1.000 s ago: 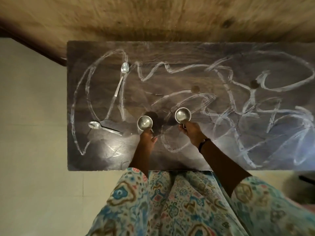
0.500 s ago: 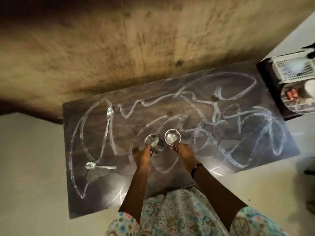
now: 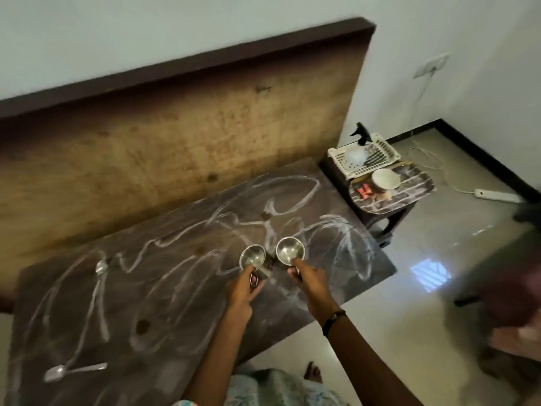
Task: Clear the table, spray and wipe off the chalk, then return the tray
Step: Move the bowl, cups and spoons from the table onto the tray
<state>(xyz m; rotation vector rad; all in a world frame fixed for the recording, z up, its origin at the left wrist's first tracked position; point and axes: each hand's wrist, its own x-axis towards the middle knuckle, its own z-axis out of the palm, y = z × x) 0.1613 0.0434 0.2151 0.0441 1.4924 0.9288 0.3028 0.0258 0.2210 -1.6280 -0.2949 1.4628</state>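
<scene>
My left hand (image 3: 243, 288) grips a small steel cup (image 3: 253, 257), tilted and lifted above the dark table (image 3: 175, 332). Beside it, my right hand (image 3: 310, 284) holds a second steel cup (image 3: 289, 249), also raised. White chalk scribbles (image 3: 295, 197) cover the tabletop. Two steel spoons lie on it: one (image 3: 101, 268) near the far left, the other (image 3: 73, 370) at the near left edge. To the right, a patterned tray (image 3: 409, 186) on a low stool carries a white bowl (image 3: 385, 178). A black spray bottle (image 3: 363, 134) stands behind a white basket (image 3: 366, 156).
A wooden headboard-like panel (image 3: 175, 142) leans against the wall behind the table. A white power strip (image 3: 494, 195) and cord lie on the tiled floor at right. My bare foot (image 3: 312, 373) shows below the table edge. A dark blurred object sits at far right.
Both cups have come up off the table in my hands. My view has swung right, bringing the stool, tray, basket and spray bottle into sight.
</scene>
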